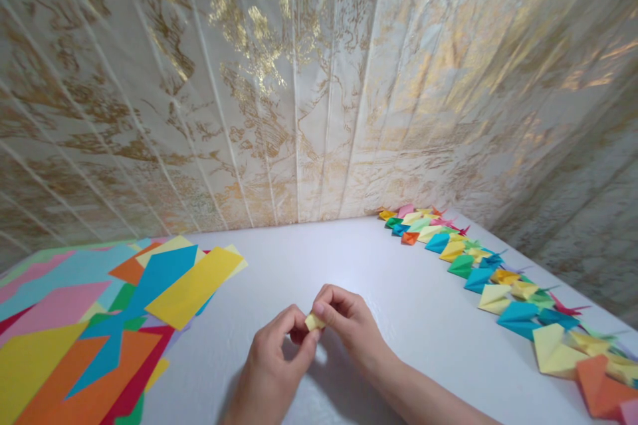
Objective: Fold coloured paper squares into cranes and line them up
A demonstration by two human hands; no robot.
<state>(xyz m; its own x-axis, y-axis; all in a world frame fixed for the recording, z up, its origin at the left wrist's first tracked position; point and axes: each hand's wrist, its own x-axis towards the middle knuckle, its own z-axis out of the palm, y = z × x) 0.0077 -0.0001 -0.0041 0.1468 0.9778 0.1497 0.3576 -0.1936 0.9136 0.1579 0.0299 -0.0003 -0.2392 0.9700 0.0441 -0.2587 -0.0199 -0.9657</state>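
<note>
A small pale-yellow folded paper is pinched between my two hands above the white table. My left hand grips its lower left side between thumb and forefinger. From the right, my right hand presses its thumb on the paper's upper edge, fingers curled behind. Most of the paper is covered by fingertips, so its exact folded shape cannot be made out.
Loose coloured paper sheets overlap in a spread on the left of the white table. Rows of folded paper cranes line the right edge. A gold-patterned curtain hangs behind the table.
</note>
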